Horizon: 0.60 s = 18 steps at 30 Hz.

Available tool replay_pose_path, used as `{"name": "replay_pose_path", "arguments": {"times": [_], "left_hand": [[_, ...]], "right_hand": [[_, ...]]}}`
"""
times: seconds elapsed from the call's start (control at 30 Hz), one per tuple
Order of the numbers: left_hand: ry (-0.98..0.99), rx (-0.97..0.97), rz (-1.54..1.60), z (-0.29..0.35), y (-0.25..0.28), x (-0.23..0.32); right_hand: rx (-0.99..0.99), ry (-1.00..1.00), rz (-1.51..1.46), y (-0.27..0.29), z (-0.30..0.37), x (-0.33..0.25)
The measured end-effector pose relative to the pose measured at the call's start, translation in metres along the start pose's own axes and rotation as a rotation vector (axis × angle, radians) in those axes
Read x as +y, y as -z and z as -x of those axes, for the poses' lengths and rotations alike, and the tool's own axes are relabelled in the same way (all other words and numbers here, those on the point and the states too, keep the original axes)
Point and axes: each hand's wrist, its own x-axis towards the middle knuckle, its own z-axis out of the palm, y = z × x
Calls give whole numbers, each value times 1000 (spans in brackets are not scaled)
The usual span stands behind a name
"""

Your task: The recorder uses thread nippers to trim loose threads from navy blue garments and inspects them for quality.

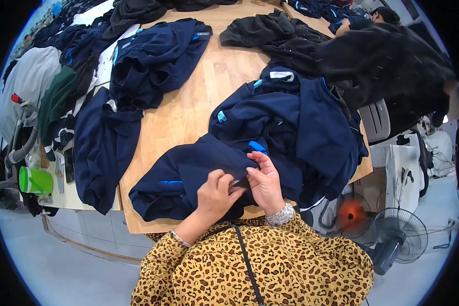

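Note:
A navy garment (pixel 201 158) with blue trim lies bunched on the table edge in front of me. Over its near edge, my left hand (pixel 217 196) is closed, fingers curled. A small pale, shiny piece shows beside its fingertips, too little of it visible to name. Close by on the right, my right hand (pixel 265 184) pinches the garment's edge between thumb and fingers, palm turned partly up. The hands nearly meet. Beyond them, a larger heap of navy garments (pixel 321 130) with light-blue tabs spreads to the right.
The wooden table (pixel 188 109) also carries navy garments (pixel 153 56) at the left and dark garments (pixel 275 35) at the back. A green container (pixel 35 181) stands far left. Right of the table are a fan (pixel 400 234) and a grey chair back (pixel 375 121). Another person (pixel 385 16) works at far right.

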Motion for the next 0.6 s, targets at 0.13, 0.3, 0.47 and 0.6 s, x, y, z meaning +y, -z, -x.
{"name": "replay_pose_path", "arguments": {"times": [0.13, 0.3, 0.47, 0.6], "left_hand": [[-112, 72, -56, 2, 1, -16], [-230, 206, -62, 10, 16, -27], [-322, 261, -91, 19, 24, -37], [-343, 284, -134, 23, 27, -40]], "right_hand": [[-2, 93, 90, 7, 1, 6], [21, 263, 430, 12, 2, 2], [-54, 317, 485, 11, 7, 2], [-120, 411, 608, 14, 10, 0]]}}
